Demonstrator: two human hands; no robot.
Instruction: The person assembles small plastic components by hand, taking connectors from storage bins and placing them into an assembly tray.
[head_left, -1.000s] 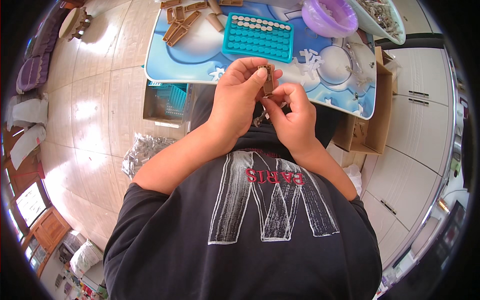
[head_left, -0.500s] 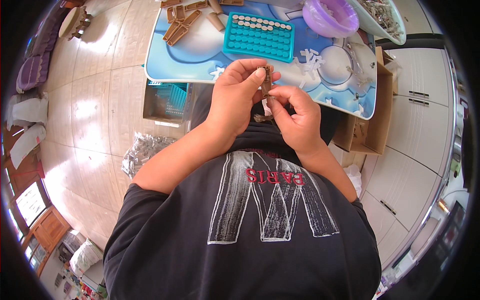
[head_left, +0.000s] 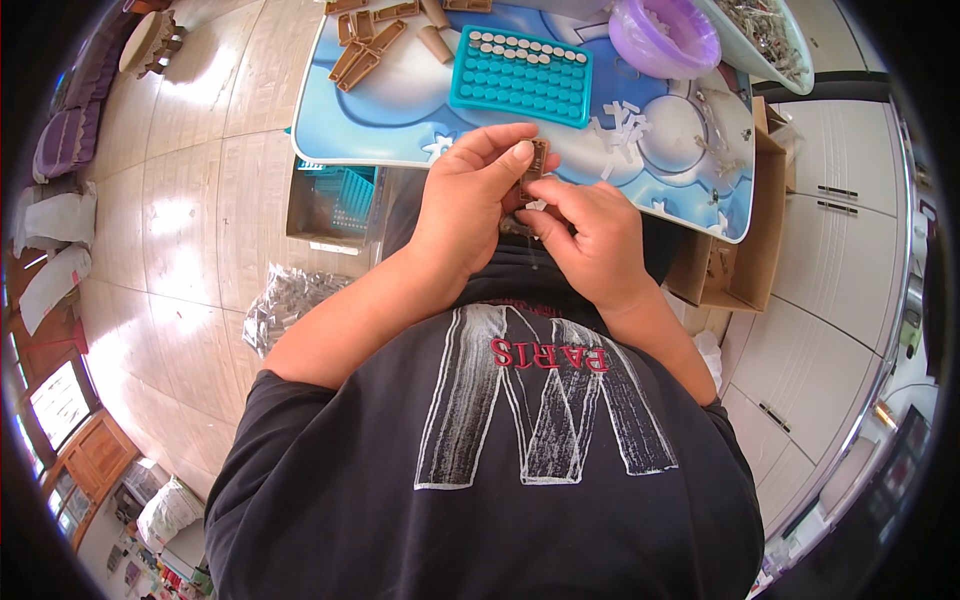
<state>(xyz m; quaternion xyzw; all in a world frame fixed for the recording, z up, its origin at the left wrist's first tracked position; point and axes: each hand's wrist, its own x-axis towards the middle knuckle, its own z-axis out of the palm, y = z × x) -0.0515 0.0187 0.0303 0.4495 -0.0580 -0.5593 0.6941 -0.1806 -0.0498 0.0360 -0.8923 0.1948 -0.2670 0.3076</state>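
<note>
Just in front of the table's near edge, my left hand (head_left: 462, 195) is closed around a small brown plastic piece (head_left: 536, 160), with the thumb pressed on its face. The piece is a narrow, hollow shell like the ones lying on the table. My right hand (head_left: 595, 228) is closed at the lower end of this piece, its forefinger touching there. A small white bit (head_left: 536, 205) shows between the right thumb and forefinger. Whether the right fingers grip the white bit or the brown piece is too small to tell.
On the blue-and-white table (head_left: 390, 125) lie brown shells (head_left: 362, 62), a teal tray (head_left: 520, 97) with white discs in its upper rows, and white strips (head_left: 625, 122). A purple bowl (head_left: 665, 40) and a white basin (head_left: 765, 45) stand far right. Cardboard boxes (head_left: 750, 270) flank the table.
My right thumb has shifted down and left, away from the forefinger, and the white bit shows more between them. The left hand keeps its hold on the brown piece, now slightly lower.
</note>
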